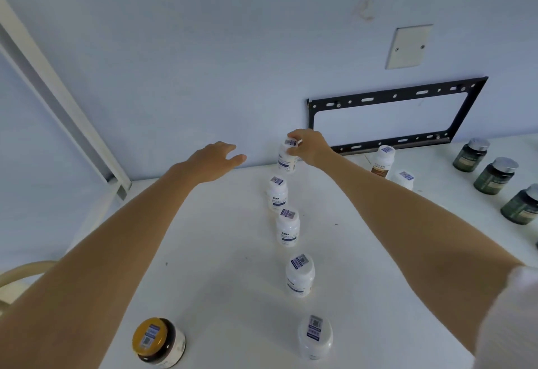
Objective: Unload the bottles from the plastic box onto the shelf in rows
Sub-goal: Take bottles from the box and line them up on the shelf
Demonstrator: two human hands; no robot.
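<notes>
The small white plastic bottle (286,159) at the shelf's (221,237) back is pinched round its cap by the right hand (310,147) — probably light, stiff, slick-sided. Left hand (217,159) hovers slack, nothing held.

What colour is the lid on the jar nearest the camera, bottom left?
Yellow, on the dark jar; seen in the head view.

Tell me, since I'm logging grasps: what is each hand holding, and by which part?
The right hand grips the farthest white bottle by its cap. The left hand holds nothing.
</notes>
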